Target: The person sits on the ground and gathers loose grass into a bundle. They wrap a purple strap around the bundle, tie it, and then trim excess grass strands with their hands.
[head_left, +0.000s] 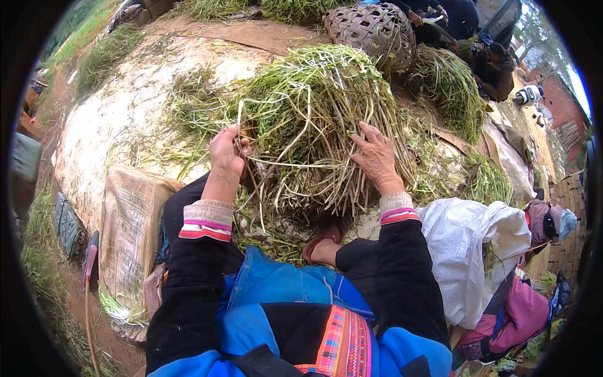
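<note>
A large heap of long-stemmed green plants [325, 103] lies before me, its pale stem ends towards my feet. My left hand [230, 151] is at the heap's left edge, its fingers closed on a few long pale stems [287, 162] that loop up and run across the front of the heap. On the right side of the heap rests my right hand [376, 153], fingers spread and bent over the stems; whether it grips any is not plain.
A woven basket [372, 33] and a second plant pile [447, 89] stand beyond, near other people [492, 66]. A stained woven sack [129, 226] lies at left, a white sack [466, 249] at right. A long-handled tool [88, 282] lies far left.
</note>
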Demonstrator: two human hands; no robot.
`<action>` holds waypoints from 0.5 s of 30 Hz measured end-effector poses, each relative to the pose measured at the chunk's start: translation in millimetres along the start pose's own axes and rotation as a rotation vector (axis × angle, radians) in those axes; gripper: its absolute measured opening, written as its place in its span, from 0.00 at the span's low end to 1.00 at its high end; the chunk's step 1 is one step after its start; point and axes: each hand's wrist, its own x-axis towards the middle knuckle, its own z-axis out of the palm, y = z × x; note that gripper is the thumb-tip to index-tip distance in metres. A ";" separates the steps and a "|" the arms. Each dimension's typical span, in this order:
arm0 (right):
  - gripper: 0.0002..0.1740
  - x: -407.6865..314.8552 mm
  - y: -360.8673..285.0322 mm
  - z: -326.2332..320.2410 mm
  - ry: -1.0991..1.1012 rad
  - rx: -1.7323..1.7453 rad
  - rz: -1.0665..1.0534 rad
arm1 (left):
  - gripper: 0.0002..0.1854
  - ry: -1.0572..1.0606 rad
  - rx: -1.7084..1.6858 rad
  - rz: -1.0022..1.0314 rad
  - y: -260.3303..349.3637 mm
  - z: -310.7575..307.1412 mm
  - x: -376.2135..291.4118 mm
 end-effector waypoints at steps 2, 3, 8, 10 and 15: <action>0.29 -0.9 10.0 -1.7 0.012 0.009 -0.034 | 0.02 0.153 -0.047 -0.030 -23.9 -14.7 14.5; 0.29 -0.6 13.4 -3.4 0.009 0.032 -0.074 | 0.02 0.164 0.010 -0.065 -40.2 -20.1 19.1; 0.29 0.9 25.0 -13.5 -0.029 0.081 0.055 | 0.19 0.297 0.628 0.011 -112.6 -31.1 21.0; 0.29 -0.3 26.1 -11.9 -0.032 0.092 0.037 | 0.28 0.441 0.884 0.412 -122.0 -26.4 19.8; 0.31 -3.0 23.7 2.9 -0.001 0.071 0.020 | 0.21 -0.038 0.800 0.539 -123.4 6.2 25.7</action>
